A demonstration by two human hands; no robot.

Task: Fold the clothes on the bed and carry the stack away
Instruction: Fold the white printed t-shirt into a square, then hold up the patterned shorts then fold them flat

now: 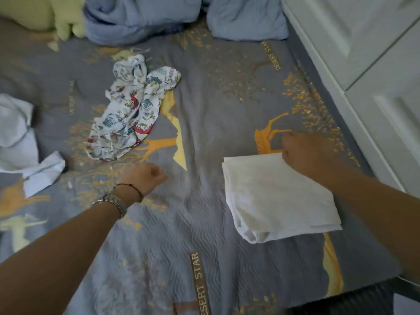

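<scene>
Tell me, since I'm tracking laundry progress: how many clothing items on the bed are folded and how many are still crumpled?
Folded: 1, the white garment at the right hand
Crumpled: 2, the cartoon-print garment and the white clothes at the left edge
Total: 3

The bedspread (181, 223) is grey-blue with orange deer and gold trees. One garment (134, 108) is white with red and blue cartoon prints; the folded cloth (277, 196) is plain white.
</scene>
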